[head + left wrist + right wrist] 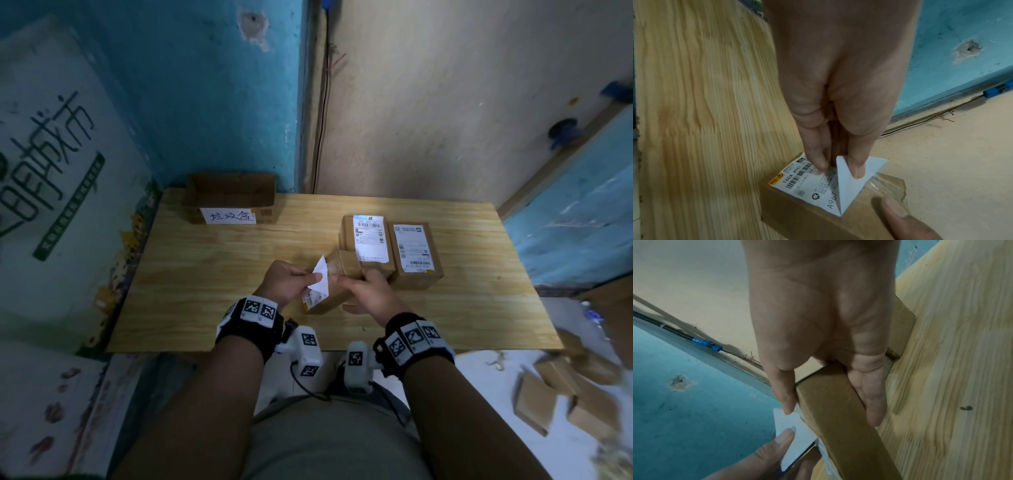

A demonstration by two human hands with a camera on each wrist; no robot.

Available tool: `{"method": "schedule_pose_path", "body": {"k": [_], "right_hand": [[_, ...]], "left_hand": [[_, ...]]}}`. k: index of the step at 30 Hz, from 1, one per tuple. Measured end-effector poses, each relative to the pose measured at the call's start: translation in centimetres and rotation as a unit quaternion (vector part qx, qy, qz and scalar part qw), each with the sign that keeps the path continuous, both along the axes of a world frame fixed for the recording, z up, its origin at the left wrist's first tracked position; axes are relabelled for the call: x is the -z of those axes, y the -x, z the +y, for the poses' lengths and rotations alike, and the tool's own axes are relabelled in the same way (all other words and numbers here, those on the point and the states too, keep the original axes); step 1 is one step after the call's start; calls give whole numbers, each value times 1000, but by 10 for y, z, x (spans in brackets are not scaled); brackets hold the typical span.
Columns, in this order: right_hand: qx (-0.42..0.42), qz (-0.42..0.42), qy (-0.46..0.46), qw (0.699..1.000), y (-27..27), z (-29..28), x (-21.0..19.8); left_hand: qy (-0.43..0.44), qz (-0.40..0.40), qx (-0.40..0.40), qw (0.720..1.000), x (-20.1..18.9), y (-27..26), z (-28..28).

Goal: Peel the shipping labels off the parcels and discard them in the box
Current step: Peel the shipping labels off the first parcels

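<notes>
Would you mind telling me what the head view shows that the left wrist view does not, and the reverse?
Only the head view shows the open cardboard box with its handwritten sign at the table's far left, and two more labelled parcels lying side by side. Only the left wrist view shows the label's print, reading 160A and A967, and its blank underside folded up. Both show the left hand pinching the half-peeled label while the right hand holds the parcel.

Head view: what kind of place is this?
Likely a makeshift parcel-handling corner: labelled parcels on a wooden table, a cardboard box with a handwritten sign, worn painted walls.
</notes>
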State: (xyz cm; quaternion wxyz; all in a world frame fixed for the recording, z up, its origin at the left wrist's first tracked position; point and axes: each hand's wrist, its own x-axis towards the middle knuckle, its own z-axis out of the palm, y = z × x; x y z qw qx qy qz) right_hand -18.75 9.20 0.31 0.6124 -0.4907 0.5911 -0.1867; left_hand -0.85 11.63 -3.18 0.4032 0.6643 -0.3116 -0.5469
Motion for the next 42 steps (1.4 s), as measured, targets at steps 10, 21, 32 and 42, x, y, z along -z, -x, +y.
{"method": "schedule_pose_path", "body": {"k": [10,21,32,42], "right_hand": [[-13,1,6,1000,-1,3,-7],[-4,-18,1,1000,2,2,-1],[-6,-17,6,1000,0,2,-1],[-6,-10,5,1000,0,2,1]], "left_hand": [[-9,-8,-2,1000,1,-1,0],[-1,-11,-11,1000,6,2,-1],[1,-2,-9,1000,7,-2,0],[-12,-9,-7,1000,8,-3,1]]}}
